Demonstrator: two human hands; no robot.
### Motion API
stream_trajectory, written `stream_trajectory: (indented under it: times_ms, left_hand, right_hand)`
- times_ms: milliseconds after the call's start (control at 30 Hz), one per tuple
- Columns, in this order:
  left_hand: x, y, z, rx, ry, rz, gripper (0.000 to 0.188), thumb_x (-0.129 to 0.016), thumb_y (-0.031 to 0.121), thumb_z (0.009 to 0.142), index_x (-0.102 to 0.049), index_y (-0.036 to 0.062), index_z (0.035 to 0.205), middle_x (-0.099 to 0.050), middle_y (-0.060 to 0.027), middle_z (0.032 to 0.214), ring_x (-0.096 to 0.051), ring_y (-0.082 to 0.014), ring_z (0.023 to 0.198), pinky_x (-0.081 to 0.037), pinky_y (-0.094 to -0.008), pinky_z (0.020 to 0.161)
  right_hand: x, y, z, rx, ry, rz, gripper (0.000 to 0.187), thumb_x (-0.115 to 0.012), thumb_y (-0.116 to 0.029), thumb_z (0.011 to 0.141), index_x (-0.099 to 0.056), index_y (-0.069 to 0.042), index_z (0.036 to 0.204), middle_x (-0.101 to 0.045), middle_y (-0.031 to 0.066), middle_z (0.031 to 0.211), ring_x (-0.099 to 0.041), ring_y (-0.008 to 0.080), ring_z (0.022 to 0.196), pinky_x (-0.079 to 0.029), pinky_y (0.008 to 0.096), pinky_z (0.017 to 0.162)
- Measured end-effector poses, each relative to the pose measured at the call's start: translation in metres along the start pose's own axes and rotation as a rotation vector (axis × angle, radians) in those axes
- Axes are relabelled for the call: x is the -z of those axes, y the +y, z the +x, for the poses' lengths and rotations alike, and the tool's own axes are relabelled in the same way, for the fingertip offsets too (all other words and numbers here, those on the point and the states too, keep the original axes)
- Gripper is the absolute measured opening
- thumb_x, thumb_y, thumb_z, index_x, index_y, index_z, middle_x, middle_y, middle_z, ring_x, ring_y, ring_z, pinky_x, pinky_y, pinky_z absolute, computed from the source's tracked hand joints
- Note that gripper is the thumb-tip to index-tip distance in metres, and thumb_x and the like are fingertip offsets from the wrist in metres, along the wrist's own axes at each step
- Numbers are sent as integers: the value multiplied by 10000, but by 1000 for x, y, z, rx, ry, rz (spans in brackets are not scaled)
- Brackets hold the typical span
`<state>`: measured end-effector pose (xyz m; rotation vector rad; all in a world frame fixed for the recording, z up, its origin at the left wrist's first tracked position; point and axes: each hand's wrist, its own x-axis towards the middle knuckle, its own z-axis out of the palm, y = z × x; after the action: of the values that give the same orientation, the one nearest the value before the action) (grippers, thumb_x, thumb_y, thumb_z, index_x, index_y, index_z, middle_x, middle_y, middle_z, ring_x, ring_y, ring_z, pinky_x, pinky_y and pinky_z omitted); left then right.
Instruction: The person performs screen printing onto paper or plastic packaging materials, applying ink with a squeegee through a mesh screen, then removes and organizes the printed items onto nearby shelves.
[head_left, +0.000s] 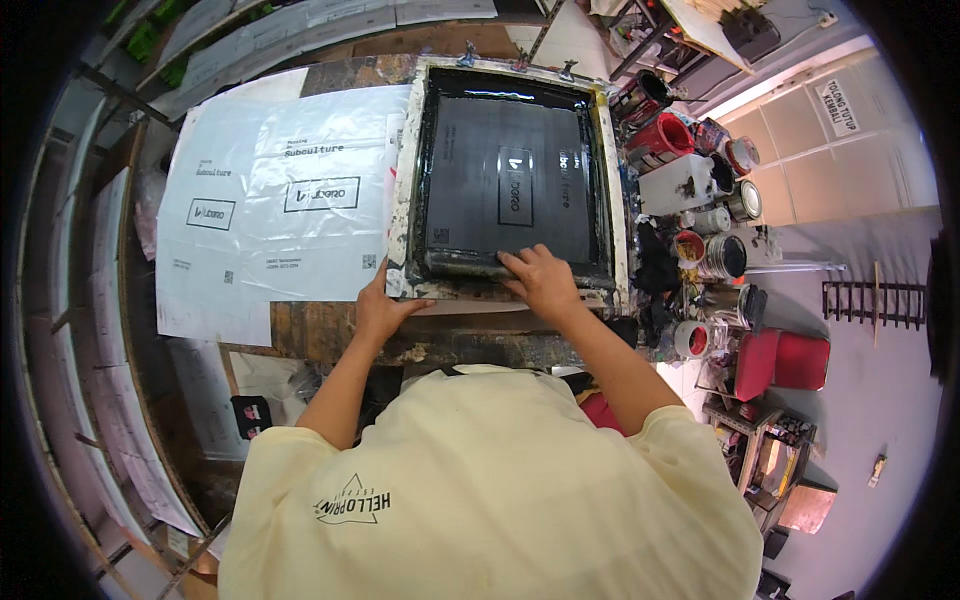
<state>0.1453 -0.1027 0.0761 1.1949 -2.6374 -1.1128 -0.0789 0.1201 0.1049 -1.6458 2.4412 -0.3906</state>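
A screen-printing frame [403,190] with a white, ink-stained border lies on the worktable ahead of me. Its dark mesh [470,190] bears a stencil design, with glossy black ink around the edges. Along the mesh's near edge rests a dark bar that looks like a squeegee [455,264]. My right hand [545,285] curls its fingers over this bar. At the frame's near left corner is my left hand [378,308], its thumb and forefinger spread along the two outer sides. Left of the frame, pale plastic sheets [250,240] with black printing lie flat.
Ink cans, a red tub [662,140] and a white jug [675,185] crowd the table's right side. Drying racks [130,340] with printed sheets stand at the left. Hinge clamps [467,55] sit on the frame's far edge. A red chair [785,362] is at the right.
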Motion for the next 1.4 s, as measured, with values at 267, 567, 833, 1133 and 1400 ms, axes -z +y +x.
stream_trajectory:
  times_ms: [267,567,833,1133,1400]
  left_hand:
    - [-15,-23,-1,-151,171,349,1109,-873,739,532,-631,57,1373,-583,-126,1078,-544,-314,1027,-439,-431,924]
    - [-23,-26,5,-160,196,374,1103,-856,769,507,-654,104,1364,-536,-107,1110,-482,-303,1061,-368,-437,961]
    - [-28,-30,11,-127,149,337,1095,-912,670,464,-642,75,1342,-541,-130,1152,-478,-329,1096,-364,-466,971]
    - [-29,-41,14,-165,114,307,1099,-920,643,449,-648,1,1299,-559,-142,1105,-479,-332,1061,-375,-478,956]
    - [-21,-31,13,-192,177,284,1180,-874,739,455,-626,64,1390,-551,-99,1037,-473,-303,991,-384,-459,901]
  right_hand:
    - [-36,-22,-16,-3,-14,-67,500,-767,-307,849,-636,-175,1313,-632,61,1053,-586,276,1057,-558,416,834]
    - [-60,-9,-10,-12,-48,-121,522,-759,-340,862,-619,-182,1339,-626,70,1091,-574,290,1090,-543,452,891]
    - [-72,6,4,25,-40,-95,644,-823,-345,775,-624,-146,1354,-613,82,1111,-570,303,1062,-536,488,942]
    - [-50,111,182,19,56,-91,562,-816,-293,785,-631,-155,1298,-602,65,1110,-574,308,1070,-540,469,908]
    - [-14,184,309,34,30,-92,403,-743,-378,876,-677,-171,1216,-671,68,1122,-630,326,1080,-558,459,884]
